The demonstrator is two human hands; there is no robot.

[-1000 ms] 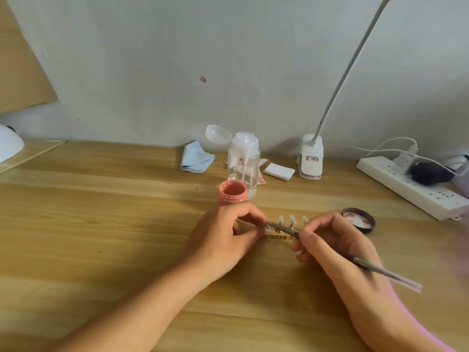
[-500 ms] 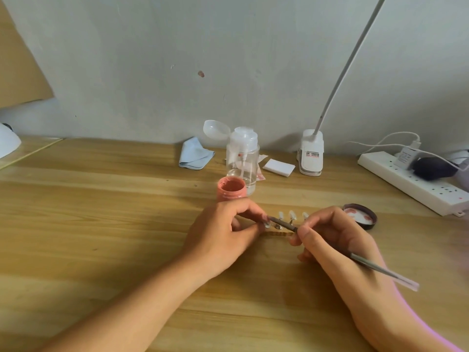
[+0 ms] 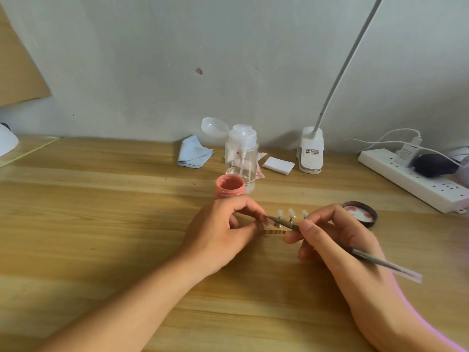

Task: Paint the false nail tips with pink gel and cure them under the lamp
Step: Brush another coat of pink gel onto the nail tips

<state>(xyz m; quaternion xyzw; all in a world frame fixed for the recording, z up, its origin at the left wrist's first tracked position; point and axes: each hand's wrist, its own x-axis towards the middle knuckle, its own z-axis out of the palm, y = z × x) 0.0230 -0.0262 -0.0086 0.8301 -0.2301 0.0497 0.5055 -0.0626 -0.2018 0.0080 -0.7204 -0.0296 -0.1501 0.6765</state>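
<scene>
A small wooden strip (image 3: 275,232) on the table carries a row of clear false nail tips (image 3: 291,214) on little stands. My left hand (image 3: 223,232) pinches the strip's left end between thumb and forefinger. My right hand (image 3: 337,240) grips a thin grey brush (image 3: 368,257) like a pen, its tip laid on the leftmost nail tip beside my left fingertips. An open pink gel jar (image 3: 230,187) stands just behind my left hand. Its dark lid (image 3: 360,214) lies upside down behind my right hand.
A clear pump bottle (image 3: 241,158) with its cap flipped open stands behind the jar. A blue cloth (image 3: 193,154), a white pad (image 3: 278,165), a clip lamp base (image 3: 311,153) and a white power strip (image 3: 416,182) line the back. A white object (image 3: 6,142) sits far left.
The view has shifted slightly. Both hands stay at the strip, with the brush tip working on the leftmost nail tip.
</scene>
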